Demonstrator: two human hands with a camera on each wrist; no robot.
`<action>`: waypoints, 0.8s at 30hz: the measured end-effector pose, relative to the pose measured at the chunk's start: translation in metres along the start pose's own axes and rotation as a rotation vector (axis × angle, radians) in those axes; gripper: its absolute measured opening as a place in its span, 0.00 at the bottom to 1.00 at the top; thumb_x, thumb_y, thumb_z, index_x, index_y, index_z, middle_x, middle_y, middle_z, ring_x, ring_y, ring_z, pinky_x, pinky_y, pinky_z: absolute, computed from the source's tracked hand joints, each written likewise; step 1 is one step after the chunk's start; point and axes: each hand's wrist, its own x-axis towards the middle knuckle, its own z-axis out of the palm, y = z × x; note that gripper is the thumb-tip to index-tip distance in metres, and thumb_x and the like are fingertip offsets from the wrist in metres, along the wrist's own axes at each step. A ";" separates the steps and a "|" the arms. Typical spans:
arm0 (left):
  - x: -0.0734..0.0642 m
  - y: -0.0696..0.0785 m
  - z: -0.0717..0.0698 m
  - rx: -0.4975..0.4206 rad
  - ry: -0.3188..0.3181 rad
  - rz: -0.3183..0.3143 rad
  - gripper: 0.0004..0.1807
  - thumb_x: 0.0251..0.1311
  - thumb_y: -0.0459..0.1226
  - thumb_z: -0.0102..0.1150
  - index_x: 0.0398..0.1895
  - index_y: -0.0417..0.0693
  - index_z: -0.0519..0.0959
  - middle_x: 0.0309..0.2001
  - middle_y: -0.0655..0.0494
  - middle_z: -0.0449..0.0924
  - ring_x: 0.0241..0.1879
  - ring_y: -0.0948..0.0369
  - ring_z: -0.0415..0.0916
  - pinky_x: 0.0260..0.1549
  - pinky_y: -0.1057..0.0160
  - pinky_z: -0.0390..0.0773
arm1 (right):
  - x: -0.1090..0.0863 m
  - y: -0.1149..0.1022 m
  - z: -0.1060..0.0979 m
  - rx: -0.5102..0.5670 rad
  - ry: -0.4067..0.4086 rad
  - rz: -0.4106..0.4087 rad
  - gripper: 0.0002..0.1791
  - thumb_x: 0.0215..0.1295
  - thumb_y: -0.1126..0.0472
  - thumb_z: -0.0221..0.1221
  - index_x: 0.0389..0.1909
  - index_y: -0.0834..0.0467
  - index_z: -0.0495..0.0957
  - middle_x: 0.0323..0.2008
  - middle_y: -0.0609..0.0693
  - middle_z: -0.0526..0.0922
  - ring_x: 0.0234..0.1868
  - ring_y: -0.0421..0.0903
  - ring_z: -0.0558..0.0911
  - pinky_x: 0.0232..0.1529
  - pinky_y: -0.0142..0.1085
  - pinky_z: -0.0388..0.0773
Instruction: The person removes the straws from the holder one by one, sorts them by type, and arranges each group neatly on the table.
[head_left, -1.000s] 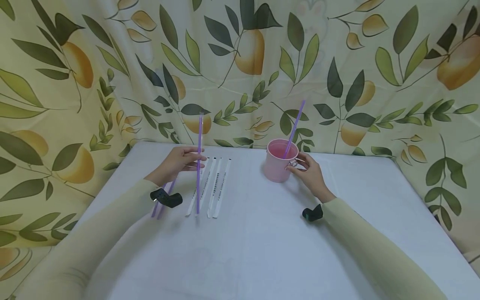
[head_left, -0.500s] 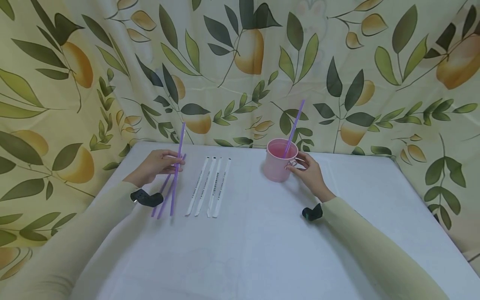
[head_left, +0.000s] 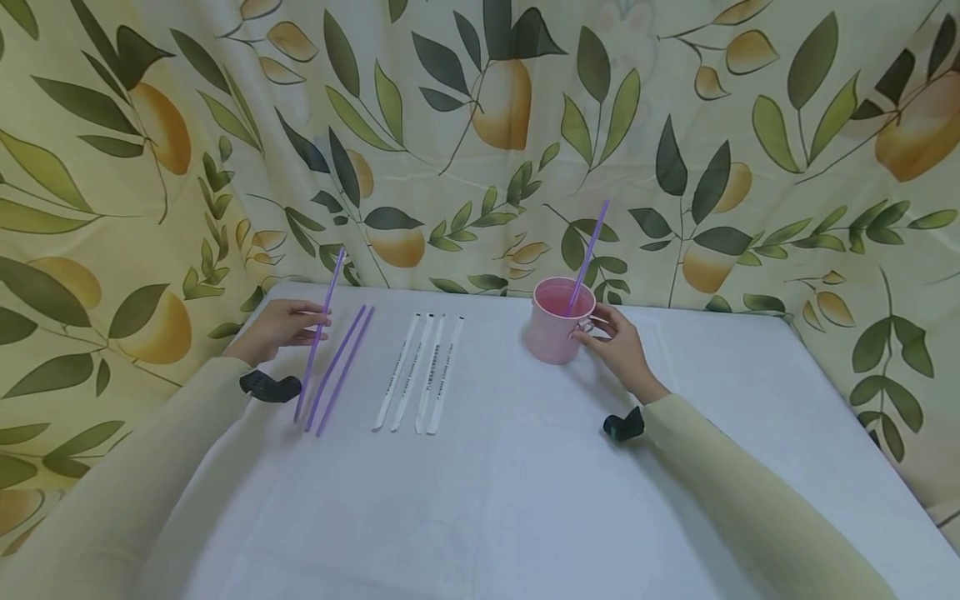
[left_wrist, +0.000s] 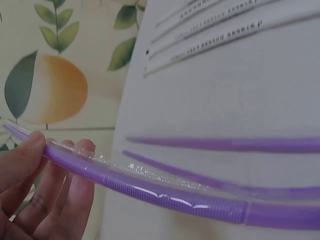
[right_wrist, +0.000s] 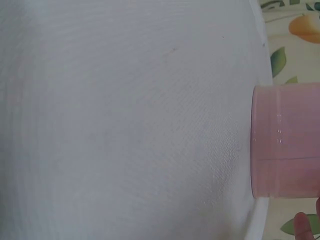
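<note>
My left hand (head_left: 273, 332) pinches a purple straw (left_wrist: 160, 195) between thumb and fingers, at the table's left side. The straw stands tilted, its top leaning away, and clear film shows along it in the left wrist view. Just right of it lie a second purple straw (head_left: 335, 367) and a third purple straw (head_left: 346, 372), side by side. My right hand (head_left: 624, 346) grips the handle of a pink mug (head_left: 551, 337) near the table's back edge. Inside the mug leans another purple straw (head_left: 592, 247); its lower end is hidden.
Several straws in white printed wrappers (head_left: 447, 375) lie in a row between the purple straws and the mug. White cloth covers the table (head_left: 480, 500). Behind it hangs a fruit-and-leaf patterned curtain (head_left: 480, 192).
My left hand has carried the straw leftward, from over the white wrappers past the two lying purple straws to their left side. The right hand and the mug have stayed put.
</note>
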 end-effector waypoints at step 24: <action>0.024 -0.053 -0.006 0.129 0.126 -0.079 0.23 0.62 0.32 0.56 0.55 0.23 0.69 0.29 0.62 0.82 0.27 0.71 0.77 0.31 0.73 0.81 | 0.000 0.001 0.000 0.003 0.003 -0.002 0.36 0.58 0.60 0.64 0.66 0.62 0.60 0.65 0.61 0.66 0.66 0.56 0.68 0.53 0.23 0.75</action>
